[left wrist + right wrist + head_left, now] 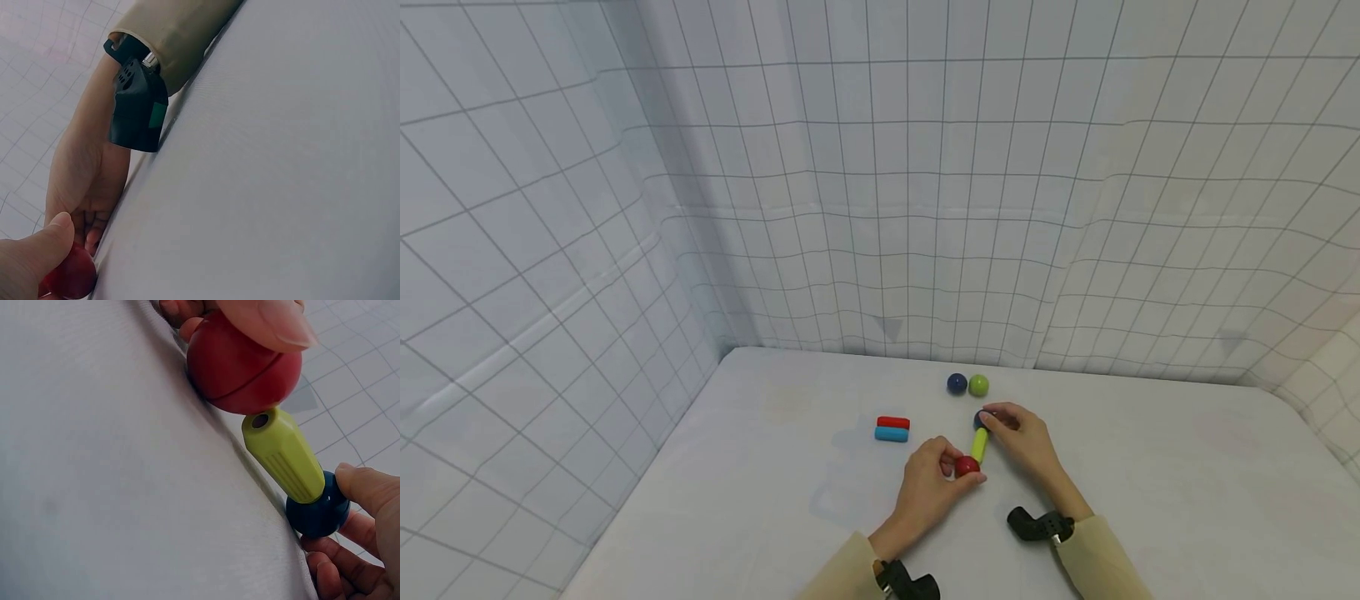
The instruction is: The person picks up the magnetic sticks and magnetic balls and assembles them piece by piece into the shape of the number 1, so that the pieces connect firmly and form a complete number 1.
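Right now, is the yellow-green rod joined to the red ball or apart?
Apart: the yellow-green rod shows its open end beside the red ball.

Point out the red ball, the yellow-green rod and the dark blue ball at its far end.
red ball (234, 372), right wrist view, middle of its side
yellow-green rod (284, 453), right wrist view, mid-shaft
dark blue ball (319, 515), right wrist view, exposed front
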The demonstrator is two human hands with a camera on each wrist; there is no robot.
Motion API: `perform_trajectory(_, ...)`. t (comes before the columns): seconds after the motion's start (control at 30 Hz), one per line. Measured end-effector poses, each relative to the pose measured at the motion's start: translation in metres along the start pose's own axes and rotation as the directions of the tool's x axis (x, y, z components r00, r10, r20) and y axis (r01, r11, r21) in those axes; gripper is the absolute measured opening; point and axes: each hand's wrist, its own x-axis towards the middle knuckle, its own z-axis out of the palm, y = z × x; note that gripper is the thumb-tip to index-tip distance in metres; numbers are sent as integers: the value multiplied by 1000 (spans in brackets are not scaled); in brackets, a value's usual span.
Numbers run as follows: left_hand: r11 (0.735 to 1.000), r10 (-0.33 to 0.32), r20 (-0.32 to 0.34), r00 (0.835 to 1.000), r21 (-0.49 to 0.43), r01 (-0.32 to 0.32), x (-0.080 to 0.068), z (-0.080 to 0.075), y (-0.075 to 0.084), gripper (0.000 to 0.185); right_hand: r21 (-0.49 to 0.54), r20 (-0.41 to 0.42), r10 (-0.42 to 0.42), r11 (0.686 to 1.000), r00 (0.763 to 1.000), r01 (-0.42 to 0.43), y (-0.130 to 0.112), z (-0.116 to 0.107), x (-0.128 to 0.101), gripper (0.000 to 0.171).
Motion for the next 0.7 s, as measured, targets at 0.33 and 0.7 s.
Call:
perform_trajectory(0.33, 1000, 0, -9, 1000, 17, 0, 0, 4, -1, 36, 3, -4, 8, 1000, 1000, -7, 2, 1, 1, 32)
perform_trajectory(0.7, 999, -34, -11, 999, 26, 35, 0, 5, 2, 36, -6, 0, 12, 1000, 1000, -12, 0, 0, 0, 32)
